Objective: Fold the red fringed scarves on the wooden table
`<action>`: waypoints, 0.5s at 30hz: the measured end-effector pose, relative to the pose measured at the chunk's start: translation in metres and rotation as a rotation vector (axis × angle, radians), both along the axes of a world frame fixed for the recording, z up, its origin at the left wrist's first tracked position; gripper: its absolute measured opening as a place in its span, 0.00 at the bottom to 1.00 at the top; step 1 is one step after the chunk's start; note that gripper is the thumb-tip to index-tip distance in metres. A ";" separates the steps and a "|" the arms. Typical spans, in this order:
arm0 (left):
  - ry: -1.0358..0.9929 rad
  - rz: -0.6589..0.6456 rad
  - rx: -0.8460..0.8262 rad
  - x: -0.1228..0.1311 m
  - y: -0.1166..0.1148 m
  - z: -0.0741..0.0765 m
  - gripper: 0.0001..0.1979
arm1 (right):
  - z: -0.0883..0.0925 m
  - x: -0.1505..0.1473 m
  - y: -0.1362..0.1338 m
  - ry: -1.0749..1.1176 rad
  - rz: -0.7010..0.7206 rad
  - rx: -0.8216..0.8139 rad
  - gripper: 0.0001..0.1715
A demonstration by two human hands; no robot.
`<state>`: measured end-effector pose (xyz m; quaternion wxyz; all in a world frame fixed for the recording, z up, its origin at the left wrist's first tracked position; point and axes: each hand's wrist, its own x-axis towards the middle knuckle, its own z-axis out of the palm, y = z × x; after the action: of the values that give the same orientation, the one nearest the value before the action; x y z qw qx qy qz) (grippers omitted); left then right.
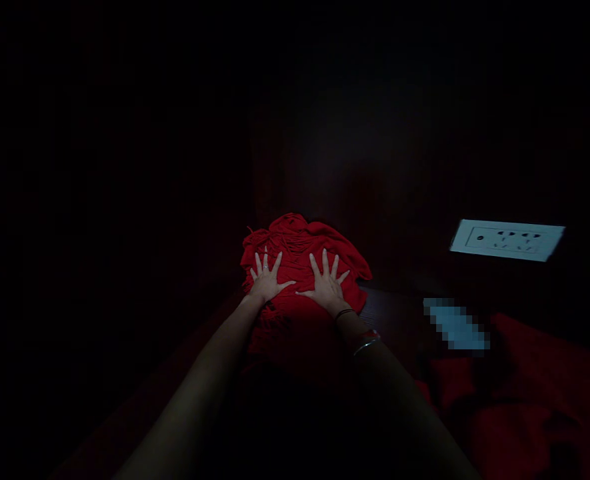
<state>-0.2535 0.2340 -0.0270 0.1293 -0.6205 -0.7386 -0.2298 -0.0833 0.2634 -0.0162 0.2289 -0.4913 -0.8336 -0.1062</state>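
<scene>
A red fringed cloth, like a scarf or shawl (pixel 299 267), lies bunched in the middle of the view, with loose tassels along its left side and top. Flat on its left part rests my left hand (pixel 267 283), fingers spread, a ring on one finger. My right hand (pixel 327 285) presses on the cloth's right part, its fingers also spread wide. Both thumbs point inward with a gap between them. Bracelets circle my right wrist. Neither hand grips the cloth. The lower part of the cloth fades into shadow.
A white socket panel (pixel 507 240) is at the right. Below it lies a pixelated pale blue shape (pixel 457 325) on a dark surface. More red fabric (pixel 539 373) spreads at the lower right. Most surroundings are too dark to make out.
</scene>
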 end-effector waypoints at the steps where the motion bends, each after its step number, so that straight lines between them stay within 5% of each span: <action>1: 0.002 0.000 -0.012 -0.003 0.005 -0.001 0.44 | -0.001 -0.003 0.002 -0.003 -0.015 0.003 0.55; 7: 0.003 0.027 -0.054 -0.005 0.010 -0.001 0.40 | 0.002 -0.009 -0.002 -0.030 -0.079 -0.011 0.52; 15: -0.145 0.157 -0.136 0.017 -0.034 -0.002 0.31 | 0.013 0.004 -0.031 -0.125 -0.110 -0.173 0.51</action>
<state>-0.2366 0.2004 -0.0294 0.0511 -0.5497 -0.8062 -0.2125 -0.0796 0.2321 -0.0029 0.1273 -0.5466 -0.8241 -0.0766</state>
